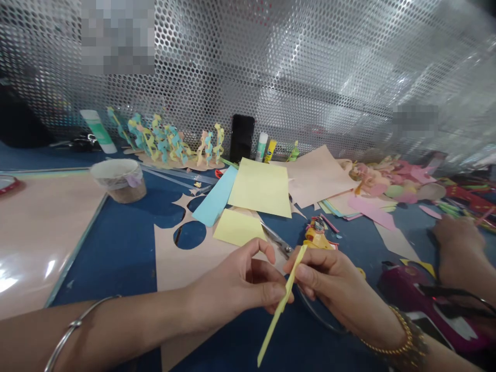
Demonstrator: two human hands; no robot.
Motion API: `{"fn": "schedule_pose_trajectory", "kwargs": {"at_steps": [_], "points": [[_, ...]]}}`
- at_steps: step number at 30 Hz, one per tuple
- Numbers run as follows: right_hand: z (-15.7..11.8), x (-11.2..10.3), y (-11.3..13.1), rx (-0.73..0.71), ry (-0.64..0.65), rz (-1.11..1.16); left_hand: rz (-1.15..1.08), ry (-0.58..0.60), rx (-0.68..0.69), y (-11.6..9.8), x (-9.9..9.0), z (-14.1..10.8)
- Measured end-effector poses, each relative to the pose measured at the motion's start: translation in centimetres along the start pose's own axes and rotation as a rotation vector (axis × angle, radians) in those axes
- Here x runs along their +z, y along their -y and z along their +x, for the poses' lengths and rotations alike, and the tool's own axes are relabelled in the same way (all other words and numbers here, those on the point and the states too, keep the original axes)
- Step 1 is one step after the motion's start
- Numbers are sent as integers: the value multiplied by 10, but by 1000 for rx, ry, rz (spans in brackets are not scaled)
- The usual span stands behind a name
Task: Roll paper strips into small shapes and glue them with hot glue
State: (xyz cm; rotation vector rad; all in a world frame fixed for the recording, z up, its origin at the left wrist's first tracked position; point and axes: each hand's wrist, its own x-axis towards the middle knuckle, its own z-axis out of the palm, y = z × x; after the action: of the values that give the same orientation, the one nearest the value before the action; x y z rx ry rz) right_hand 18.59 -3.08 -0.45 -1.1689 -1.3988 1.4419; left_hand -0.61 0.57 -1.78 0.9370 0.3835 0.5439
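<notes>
A narrow folded strip of yellow paper (276, 321) slants down toward the near edge of the view. My right hand (329, 276) pinches its upper part between thumb and fingers. Lower on the strip, the thumb and a fingertip of my left hand (248, 281) close on it, with the index finger curled above. Behind my hands lie scissors (281, 242), partly hidden, and a small yellow paper piece (239, 227). A larger yellow sheet (261, 187) rests farther back, beside a blue paper piece (217, 196).
Pink paper with round cutouts (170, 268) lies under my left hand. A paper-covered cup (120, 181), glue stick (98, 132), black phone (242, 138) and twisted paper strips (166, 139) stand farther back. At right are paper scraps (372, 209), a purple device (422, 294) and another person's hand (459, 237).
</notes>
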Motion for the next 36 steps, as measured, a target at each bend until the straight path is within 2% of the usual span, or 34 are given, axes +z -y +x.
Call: {"fn": "schedule_pose_trajectory", "kwargs": {"at_steps": [8,15,24,36], "points": [[0,1,-2,-5,-10,-77,23,-24,-20,-4,2,-1],[0,3,1,-3,37,-121,47,-59,16,-4,3,-1],[0,-3,-2,-13,-60,-44,22,-37,-12,-2,3,2],[0,1,-7,13,22,73,-79,-6,-11,0,6,2]]}}
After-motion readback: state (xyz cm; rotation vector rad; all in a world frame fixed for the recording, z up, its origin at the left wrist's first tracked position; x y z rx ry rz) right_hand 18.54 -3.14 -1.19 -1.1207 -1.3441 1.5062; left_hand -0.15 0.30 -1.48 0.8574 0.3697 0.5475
